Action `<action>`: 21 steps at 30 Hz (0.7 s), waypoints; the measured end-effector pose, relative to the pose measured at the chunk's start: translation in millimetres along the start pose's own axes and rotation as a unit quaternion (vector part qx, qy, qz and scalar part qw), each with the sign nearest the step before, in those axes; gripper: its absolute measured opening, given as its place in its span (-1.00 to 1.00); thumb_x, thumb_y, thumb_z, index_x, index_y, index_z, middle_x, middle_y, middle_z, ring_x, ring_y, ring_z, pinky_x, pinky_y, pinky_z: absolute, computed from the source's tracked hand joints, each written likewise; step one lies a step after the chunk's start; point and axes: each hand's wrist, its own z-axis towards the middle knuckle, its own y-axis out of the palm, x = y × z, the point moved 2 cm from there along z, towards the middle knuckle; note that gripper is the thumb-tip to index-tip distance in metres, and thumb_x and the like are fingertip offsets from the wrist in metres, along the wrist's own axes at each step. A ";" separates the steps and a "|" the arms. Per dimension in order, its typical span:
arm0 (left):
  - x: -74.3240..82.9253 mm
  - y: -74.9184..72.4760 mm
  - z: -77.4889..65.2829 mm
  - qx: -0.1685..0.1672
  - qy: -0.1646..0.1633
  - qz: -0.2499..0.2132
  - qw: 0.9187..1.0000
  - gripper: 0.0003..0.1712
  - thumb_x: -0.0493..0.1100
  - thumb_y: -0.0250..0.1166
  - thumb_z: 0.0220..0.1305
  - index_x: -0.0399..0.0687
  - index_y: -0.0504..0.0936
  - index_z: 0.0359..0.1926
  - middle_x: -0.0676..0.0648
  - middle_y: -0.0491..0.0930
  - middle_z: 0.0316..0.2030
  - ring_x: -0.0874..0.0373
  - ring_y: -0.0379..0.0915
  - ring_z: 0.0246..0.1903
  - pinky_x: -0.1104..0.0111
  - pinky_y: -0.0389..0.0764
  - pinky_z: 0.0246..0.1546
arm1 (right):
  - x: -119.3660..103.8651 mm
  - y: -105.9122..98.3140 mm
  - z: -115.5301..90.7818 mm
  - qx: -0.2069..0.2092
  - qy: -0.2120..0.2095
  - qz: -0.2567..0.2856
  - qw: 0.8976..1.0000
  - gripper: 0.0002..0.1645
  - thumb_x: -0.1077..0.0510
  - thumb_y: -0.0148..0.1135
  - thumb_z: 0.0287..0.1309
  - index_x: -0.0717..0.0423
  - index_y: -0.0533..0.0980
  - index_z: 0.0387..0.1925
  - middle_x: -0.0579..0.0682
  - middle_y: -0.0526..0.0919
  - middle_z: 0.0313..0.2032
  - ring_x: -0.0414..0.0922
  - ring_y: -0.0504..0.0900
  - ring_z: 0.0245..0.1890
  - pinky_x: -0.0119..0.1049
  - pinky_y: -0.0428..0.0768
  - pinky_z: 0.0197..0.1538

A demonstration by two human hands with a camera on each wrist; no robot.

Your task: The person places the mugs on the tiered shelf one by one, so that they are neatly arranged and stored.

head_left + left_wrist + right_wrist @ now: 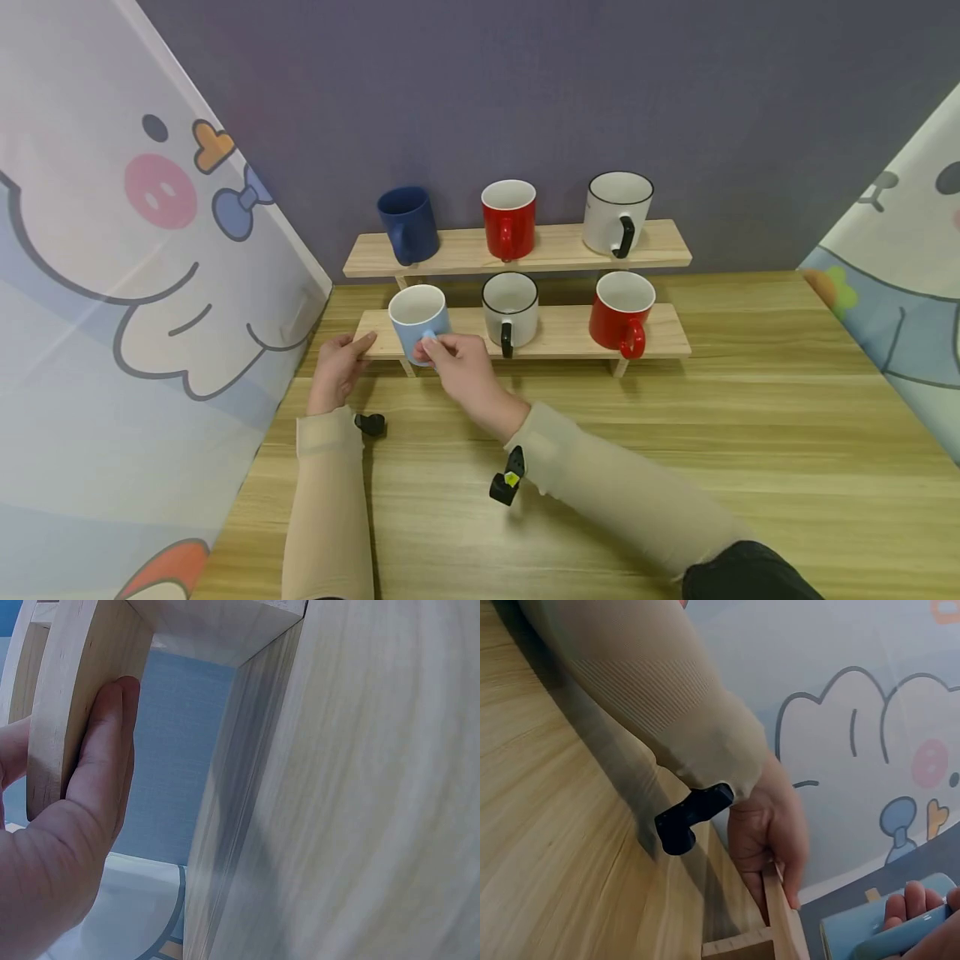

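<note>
At the left of the lower wooden shelf (566,325) is a light blue mug (408,335), white inside and upright. My right hand (468,372) pinches its handle, which faces the front; in the right wrist view the fingers curl round the blue handle (911,934). My left hand (337,368) grips the left end of the same shelf. The left wrist view shows the thumb on one side of the board (56,712) and the fingers (101,746) pressed along its underside.
A white mug (517,327) with a black handle and a red mug (609,323) share the lower shelf. Behind, the upper shelf (457,250) bears a dark blue mug (420,229), a red mug (495,232) and a larger white mug (600,223). Cartoon panels (90,350) flank the wooden table (442,500).
</note>
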 end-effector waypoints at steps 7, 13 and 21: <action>2.7 -0.3 -1.5 -0.008 -0.003 -0.007 1.000 -0.34 -0.13 0.37 0.41 -0.45 0.32 0.31 -0.03 0.51 -0.33 0.29 0.46 -0.53 0.47 0.59 -0.40 | 11.9 18.2 11.3 0.050 -0.003 -0.022 0.998 -0.73 0.22 0.19 0.49 0.33 0.72 -0.19 0.04 0.76 -0.27 -0.09 0.73 -0.15 -0.23 0.61 0.03; 2.3 0.0 -1.7 -0.004 0.002 0.000 1.000 -0.52 -0.14 0.36 0.42 -0.39 0.42 0.13 -0.02 0.50 -0.36 0.28 0.44 -0.54 0.46 0.59 -0.39 | 19.3 30.7 17.6 0.075 -0.008 -0.028 0.997 -0.72 0.20 0.17 0.50 0.31 0.73 -0.19 -0.02 0.76 -0.26 -0.14 0.67 -0.14 -0.20 0.59 -0.01; 0.0 -1.5 0.2 -0.004 0.006 0.008 1.000 -0.35 -0.10 0.37 0.41 -0.47 0.35 0.27 0.01 0.49 -0.38 0.29 0.42 -0.51 0.47 0.60 -0.35 | 21.7 37.3 25.3 0.028 0.009 -0.039 0.999 -0.66 0.13 0.15 0.52 0.27 0.73 -0.23 -0.03 0.75 -0.14 -0.17 0.60 -0.06 -0.25 0.54 -0.07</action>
